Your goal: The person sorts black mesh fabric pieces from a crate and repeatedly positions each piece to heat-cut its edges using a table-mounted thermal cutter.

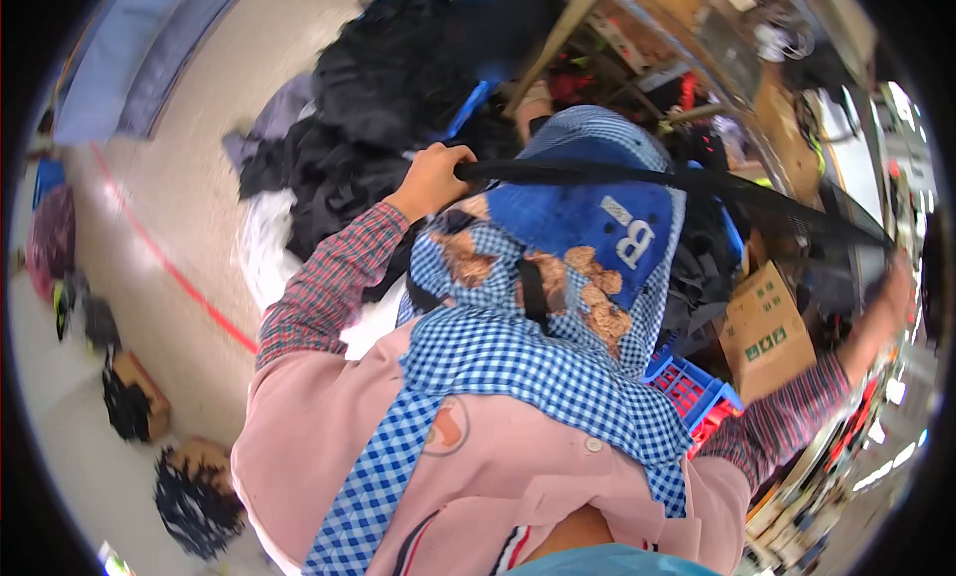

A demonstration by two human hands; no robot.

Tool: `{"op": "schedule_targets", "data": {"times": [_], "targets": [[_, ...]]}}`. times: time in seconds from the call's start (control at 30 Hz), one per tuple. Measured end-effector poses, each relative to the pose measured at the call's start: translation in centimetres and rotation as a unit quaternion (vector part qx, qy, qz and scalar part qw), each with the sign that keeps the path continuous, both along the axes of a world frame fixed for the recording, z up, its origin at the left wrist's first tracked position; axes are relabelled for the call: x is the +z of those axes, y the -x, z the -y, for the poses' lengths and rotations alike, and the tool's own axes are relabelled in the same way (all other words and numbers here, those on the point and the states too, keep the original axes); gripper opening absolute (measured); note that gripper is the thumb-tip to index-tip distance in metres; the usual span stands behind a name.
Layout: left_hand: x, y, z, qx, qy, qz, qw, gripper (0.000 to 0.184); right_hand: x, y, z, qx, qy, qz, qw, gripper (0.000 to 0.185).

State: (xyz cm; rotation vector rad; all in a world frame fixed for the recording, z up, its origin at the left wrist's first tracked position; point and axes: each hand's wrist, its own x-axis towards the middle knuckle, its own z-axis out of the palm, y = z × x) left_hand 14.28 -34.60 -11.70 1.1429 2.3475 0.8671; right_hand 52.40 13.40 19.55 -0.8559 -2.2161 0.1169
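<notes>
A long black fabric strip [617, 172] is stretched across in front of my chest, over a blue and checked apron [558, 352] with brown bear shapes. My left hand [436, 181] is closed round its left end. At the far right, my right hand [893, 289] is at the strip's other end, smeared by motion, so its fingers are hard to make out. Beyond my left hand lies a large heap of black garments [349, 168].
A cardboard box [765, 332] and a blue plastic basket [705, 392] stand on the right. A wooden and metal table frame [687, 38] is at the upper right. Dark bundles [197, 501] line the floor at left, beyond a red floor line.
</notes>
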Motion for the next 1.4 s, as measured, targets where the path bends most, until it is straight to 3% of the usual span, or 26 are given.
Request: {"op": "schedule_targets", "data": {"times": [0.03,0.07,0.1,0.13,0.17,0.2,0.23,0.27,0.33,0.37,0.4,0.47,0.57,0.63,0.67,0.73,0.77,0.87,0.9,0.97,1.03,1.07,1.17,1.23,1.33,1.4], "targets": [[-2.7,0.5,1.9,0.021,0.040,-0.046,0.998,0.024,2.1,-2.6,-0.5,-0.108,0.173,-0.194,0.959,0.035],[-5.0,0.8,3.6,0.037,0.082,-0.089,0.992,0.025,2.8,-10.4,-6.8,-0.076,0.178,-0.319,0.928,0.036],[-7.0,0.9,5.2,0.058,0.094,-0.112,0.988,0.027,2.7,-14.2,-6.5,-0.143,0.110,-0.470,0.864,0.038],[-8.8,1.0,6.6,0.079,0.105,-0.135,0.982,0.030,2.1,-17.6,-6.8,-0.219,0.042,-0.252,0.942,0.040],[-9.8,1.4,7.6,0.099,0.115,-0.160,0.975,0.033,1.4,-21.1,-7.3,-0.358,-0.108,0.038,0.927,0.043],[-9.8,1.8,7.5,0.133,0.132,-0.141,0.972,0.032,0.9,-23.0,-6.3,-0.420,-0.259,0.205,0.845,0.046],[-9.8,2.6,6.4,0.167,0.089,-0.101,0.977,0.031,0.7,-23.7,-7.0,-0.426,-0.219,0.296,0.826,0.044],[-8.2,3.4,4.4,0.199,0.045,-0.062,0.977,0.029,-0.3,-19.3,-4.5,-0.320,-0.024,0.091,0.943,0.038],[-1.9,3.9,-1.2,0.198,-0.042,-0.024,0.979,0.033,-2.6,-7.5,3.0,-0.177,0.212,0.009,0.961,0.033],[1.7,3.1,-4.1,0.178,-0.119,-0.043,0.976,0.035,-3.7,-3.5,5.4,-0.168,0.241,0.135,0.946,0.033],[7.0,1.7,-6.5,0.141,-0.185,-0.005,0.973,0.036,-5.3,0.1,7.3,-0.090,0.247,0.146,0.954,0.038],[11.2,-0.6,-11.7,0.051,-0.304,0.007,0.951,0.037,-7.4,7.2,12.8,0.052,0.286,0.148,0.946,0.046],[18.2,-5.4,-15.4,-0.090,-0.315,0.074,0.942,0.034,-8.3,15.1,21.0,0.304,0.346,0.125,0.879,0.059],[19.9,-8.2,-16.8,-0.123,-0.469,0.054,0.873,0.029,-13.2,13.7,19.6,0.287,0.241,0.084,0.923,0.066],[20.5,-8.6,-16.8,-0.184,-0.486,0.091,0.850,0.038,-15.0,13.4,19.6,0.266,0.225,0.048,0.936,0.065],[19.9,-7.6,-15.7,-0.143,-0.545,-0.002,0.826,0.049,-16.1,13.1,19.5,0.203,0.248,-0.034,0.947,0.061],[19.5,-6.8,-14.8,-0.121,-0.571,-0.049,0.810,0.055,-14.8,13.2,19.2,0.160,0.286,-0.078,0.941,0.058],[13.9,-3.5,-9.0,-0.193,-0.368,-0.011,0.910,0.092,-9.7,13.4,18.0,0.025,0.386,-0.208,0.898,0.052],[9.1,-2.9,-7.2,-0.168,-0.337,-0.084,0.923,0.088,-7.9,12.2,16.3,-0.020,0.361,-0.230,0.904,0.052],[1.4,-1.1,-1.7,-0.133,-0.158,-0.080,0.975,0.068,-4.8,9.2,12.5,-0.083,0.282,-0.271,0.917,0.052],[-8.2,-0.4,5.0,-0.024,-0.034,-0.002,0.999,0.049,-2.5,5.1,9.3,-0.080,0.184,-0.289,0.936,0.052],[-12.1,-0.8,8.6,-0.017,0.029,-0.073,0.997,0.047,-1.9,3.5,8.3,-0.082,0.158,-0.289,0.940,0.052],[-17.3,-2.2,14.2,0.082,0.209,0.086,0.971,0.061,-0.3,-0.9,6.4,-0.096,0.084,-0.279,0.952,0.051],[-16.4,-2.2,13.2,0.113,0.222,0.118,0.961,0.062,0.0,-3.1,6.0,-0.112,0.053,-0.261,0.957,0.051],[-16.2,-1.2,9.5,0.193,0.070,0.015,0.979,0.059,-0.4,-4.8,6.1,-0.124,0.034,-0.244,0.961,0.051],[-16.0,-0.5,6.9,0.066,0.043,0.056,0.995,0.058,-1.0,-5.1,6.6,-0.123,0.035,-0.234,0.964,0.050]]}}
